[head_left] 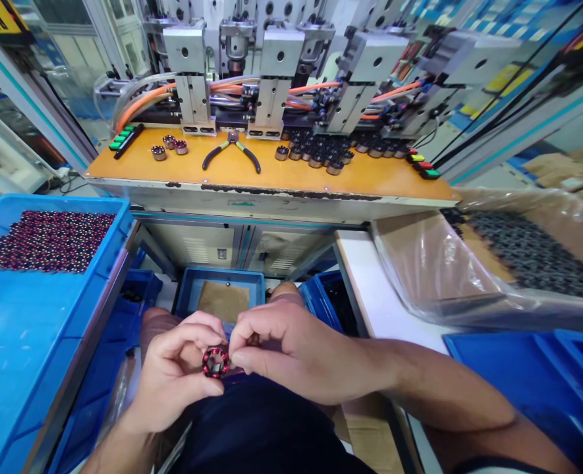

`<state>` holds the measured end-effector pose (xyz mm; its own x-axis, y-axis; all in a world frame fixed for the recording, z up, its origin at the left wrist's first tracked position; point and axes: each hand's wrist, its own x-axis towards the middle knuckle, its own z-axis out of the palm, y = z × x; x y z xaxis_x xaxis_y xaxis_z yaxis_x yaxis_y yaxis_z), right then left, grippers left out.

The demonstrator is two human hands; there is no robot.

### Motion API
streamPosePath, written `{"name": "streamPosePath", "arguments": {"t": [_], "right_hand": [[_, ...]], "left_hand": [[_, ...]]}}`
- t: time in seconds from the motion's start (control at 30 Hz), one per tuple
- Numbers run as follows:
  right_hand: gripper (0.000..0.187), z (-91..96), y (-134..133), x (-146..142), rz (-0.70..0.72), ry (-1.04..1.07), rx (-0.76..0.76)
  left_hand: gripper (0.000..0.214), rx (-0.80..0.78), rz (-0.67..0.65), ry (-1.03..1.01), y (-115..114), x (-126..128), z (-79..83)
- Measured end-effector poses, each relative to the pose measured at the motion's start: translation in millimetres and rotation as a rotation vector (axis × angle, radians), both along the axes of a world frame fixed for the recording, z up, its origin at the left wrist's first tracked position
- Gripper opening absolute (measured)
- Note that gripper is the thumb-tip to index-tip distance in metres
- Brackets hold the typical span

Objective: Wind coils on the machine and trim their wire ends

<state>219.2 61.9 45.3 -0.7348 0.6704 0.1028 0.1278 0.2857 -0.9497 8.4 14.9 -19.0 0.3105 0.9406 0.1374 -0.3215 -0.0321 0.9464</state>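
Low in the middle of the view, over my lap, my left hand (pixel 175 372) pinches a small round wound coil part (pixel 215 361) with red windings. My right hand (pixel 291 355) meets it from the right, its thumb and fingers closed on the same part's edge. Both hands hold it between fingertips. To the left, a blue tray (pixel 34 329) holds several similar red-wound parts (pixel 49 240) in a flat layer.
An orange bench top (pixel 271 172) ahead carries pliers (pixel 232 150), loose parts (pixel 170 146), a cluster of dark parts (pixel 321 153) and a machine with orange hoses (pixel 251 72). A plastic-lined box of dark parts (pixel 518 257) sits right. Blue bins (pixel 222 296) stand below.
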Motion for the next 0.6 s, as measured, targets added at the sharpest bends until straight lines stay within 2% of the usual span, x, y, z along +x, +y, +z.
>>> {"name": "streamPosePath", "arguments": {"t": [0.1, 0.27, 0.33, 0.43, 0.6], "right_hand": [[0.009, -2.1, 4, 11, 0.11, -0.045, 0.162], [0.011, -8.8, 9, 18, -0.041, -0.011, 0.737], [0.012, -10.6, 10, 13, -0.009, 0.058, 0.875], [0.011, -11.1, 11, 4, 0.039, 0.114, 0.915], [0.012, -13.4, 14, -3, 0.044, 0.161, 0.968]], "left_hand": [[0.032, -0.04, -0.034, -0.035, -1, 0, 0.3], [0.035, -0.16, -0.104, -0.17, -1, 1, 0.0], [0.035, -0.215, -0.133, -0.207, -2, 2, 1.3], [0.035, -0.288, -0.163, -0.238, -3, 5, 2.9], [0.038, -0.325, -0.151, -0.256, -4, 5, 2.0]]}}
